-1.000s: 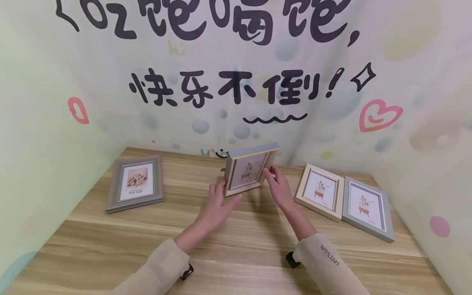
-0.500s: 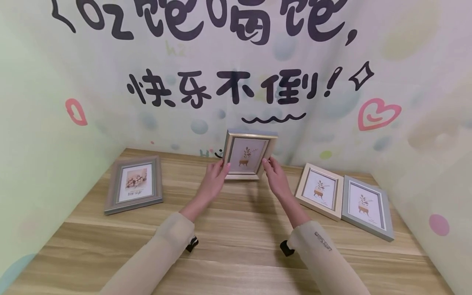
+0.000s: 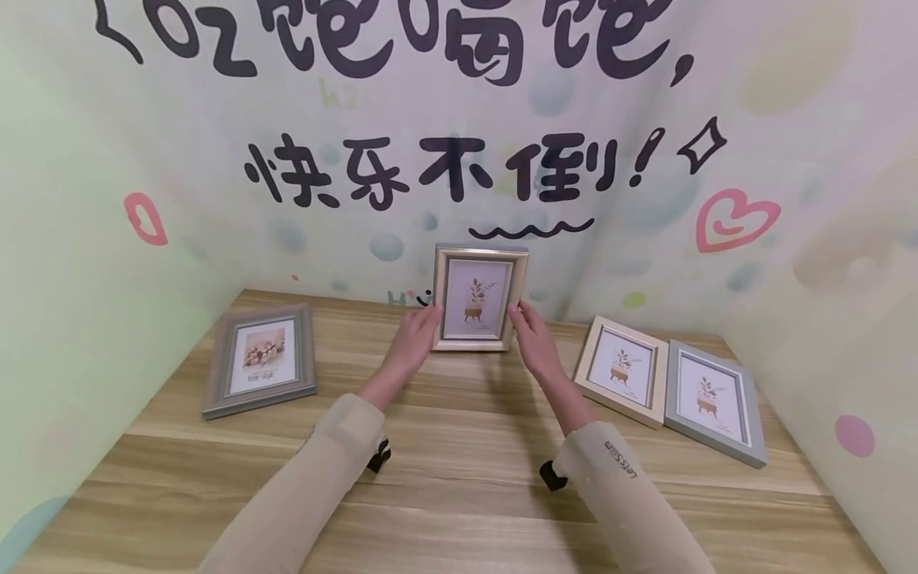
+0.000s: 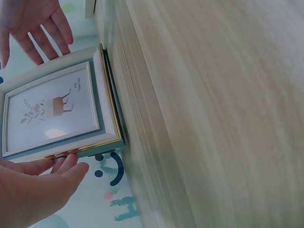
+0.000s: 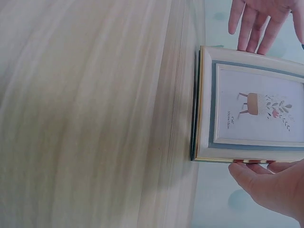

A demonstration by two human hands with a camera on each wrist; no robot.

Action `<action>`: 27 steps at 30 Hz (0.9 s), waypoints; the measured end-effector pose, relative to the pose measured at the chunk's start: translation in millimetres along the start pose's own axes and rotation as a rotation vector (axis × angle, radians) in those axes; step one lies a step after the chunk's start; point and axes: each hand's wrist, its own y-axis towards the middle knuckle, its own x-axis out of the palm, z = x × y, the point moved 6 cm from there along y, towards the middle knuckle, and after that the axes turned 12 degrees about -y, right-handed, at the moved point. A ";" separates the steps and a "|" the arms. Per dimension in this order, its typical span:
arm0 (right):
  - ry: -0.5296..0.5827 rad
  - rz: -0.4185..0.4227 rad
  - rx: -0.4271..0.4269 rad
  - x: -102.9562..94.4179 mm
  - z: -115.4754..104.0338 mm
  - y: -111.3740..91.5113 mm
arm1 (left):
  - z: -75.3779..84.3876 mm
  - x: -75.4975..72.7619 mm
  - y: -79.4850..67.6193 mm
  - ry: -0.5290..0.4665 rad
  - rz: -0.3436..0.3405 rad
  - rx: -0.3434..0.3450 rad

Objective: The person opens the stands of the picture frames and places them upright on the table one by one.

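Observation:
A cream photo frame (image 3: pixel 475 299) with a gold edge stands upright near the back wall, its potted-plant picture facing me. Along its left side lie the fingers of my left hand (image 3: pixel 410 344); my right hand (image 3: pixel 536 344) touches the opposite side. Both wrist views show outstretched fingers against the side edges of the frame, the right hand (image 4: pixel 38 23) spread at the top of the left wrist view and the left hand (image 5: pixel 266 19) at the top of the right wrist view. Whether the frame's bottom edge rests fully on the table cannot be told.
A brown-grey photo frame (image 3: pixel 261 402) lies face up at the left. To the right lie a cream photo frame (image 3: pixel 656 387) and a grey-blue photo frame (image 3: pixel 753 406), side by side. Printed fabric walls (image 3: pixel 344 255) enclose the wooden table (image 3: pixel 459 494) behind and at both sides.
The middle frame has gone from tilted and turned to upright and facing me, shifting slightly left. Both hands have followed, and the left thumb has moved in to the frame's side.

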 end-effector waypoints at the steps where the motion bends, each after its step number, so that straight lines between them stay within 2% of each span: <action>1: -0.007 -0.001 -0.001 -0.1 0.2 -0.3 | -0.7 0.1 0.1 0.001 0.002 -0.003; 8: -0.040 -0.018 -0.006 -1.1 0.1 -2.9 | -5.9 3.4 0.7 0.007 -0.004 -0.001; 11: -0.063 -0.018 -0.033 -1.5 -1.2 -3.2 | -6.6 4.9 0.6 0.023 -0.015 -0.001; 17: -0.126 -0.017 -0.087 -1.9 -5.2 -4.9 | -6.1 6.6 0.4 0.086 -0.071 -0.029; 21: -0.152 -0.030 -0.077 -2.8 -7.8 -6.3 | -6.4 6.4 2.0 0.109 -0.101 -0.030; 27: -0.146 -0.084 -0.050 0.5 -5.4 -7.1 | -7.1 6.6 3.1 0.064 -0.130 -0.025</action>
